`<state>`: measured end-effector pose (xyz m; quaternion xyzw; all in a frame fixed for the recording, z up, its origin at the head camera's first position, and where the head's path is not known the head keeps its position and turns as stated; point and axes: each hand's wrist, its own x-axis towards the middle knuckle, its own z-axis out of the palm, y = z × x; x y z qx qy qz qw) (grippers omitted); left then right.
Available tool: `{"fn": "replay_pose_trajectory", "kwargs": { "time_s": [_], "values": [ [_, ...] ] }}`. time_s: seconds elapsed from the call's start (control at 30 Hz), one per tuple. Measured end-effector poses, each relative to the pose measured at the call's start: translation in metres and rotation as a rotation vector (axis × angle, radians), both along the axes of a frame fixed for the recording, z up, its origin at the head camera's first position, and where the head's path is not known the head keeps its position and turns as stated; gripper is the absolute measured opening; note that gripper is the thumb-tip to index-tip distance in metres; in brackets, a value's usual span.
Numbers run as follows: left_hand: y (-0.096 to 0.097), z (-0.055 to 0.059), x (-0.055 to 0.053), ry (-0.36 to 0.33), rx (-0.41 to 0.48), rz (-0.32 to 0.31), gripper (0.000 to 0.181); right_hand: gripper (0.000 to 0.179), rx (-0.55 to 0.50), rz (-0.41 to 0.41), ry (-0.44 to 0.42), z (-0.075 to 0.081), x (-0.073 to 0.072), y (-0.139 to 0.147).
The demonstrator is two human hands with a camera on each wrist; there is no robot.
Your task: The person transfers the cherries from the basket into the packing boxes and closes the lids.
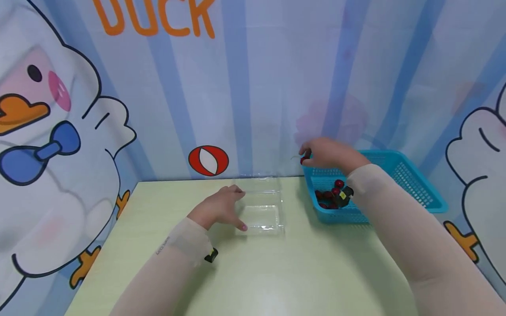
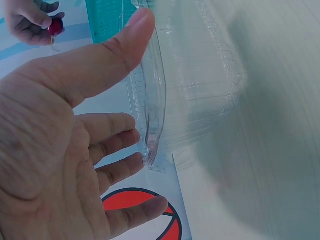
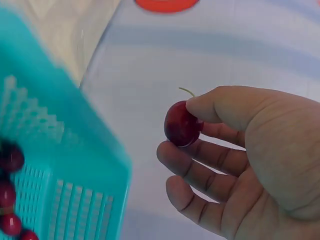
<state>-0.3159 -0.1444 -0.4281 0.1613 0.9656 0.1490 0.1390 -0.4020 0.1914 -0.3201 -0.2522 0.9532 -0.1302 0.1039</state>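
Note:
My right hand (image 1: 326, 153) pinches a dark red cherry (image 3: 181, 124) between thumb and fingers, its thin green stem sticking out. It is raised over the left rear corner of a turquoise plastic basket (image 1: 424, 188). Several more cherries (image 1: 336, 192) lie in the basket's left part. My left hand (image 1: 223, 208) is at the left side of a clear plastic box (image 1: 261, 215) on the table. Its thumb and fingers are spread along the box's edge, as the left wrist view shows. I see nothing inside the clear box.
The pale table (image 1: 292, 272) ends at the back against a striped blue curtain (image 1: 269, 87) printed with ducks and a red ball. The basket stands to the right of the clear box, with a strip of table between them.

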Motion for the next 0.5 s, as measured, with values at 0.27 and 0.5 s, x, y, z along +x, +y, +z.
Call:
{"fn": "replay_pose_trajectory", "kwargs": {
  "time_s": [0.27,0.5],
  "values": [
    [0.000,0.002,-0.001,0.005,0.001,-0.006,0.113,0.026,-0.013,0.149,0.024,-0.019,0.024,-0.050],
    [0.000,0.002,-0.003,0.007,-0.012,-0.012,0.113,0.017,0.035,0.271,0.035,-0.049,0.042,-0.093]
  ]
}}
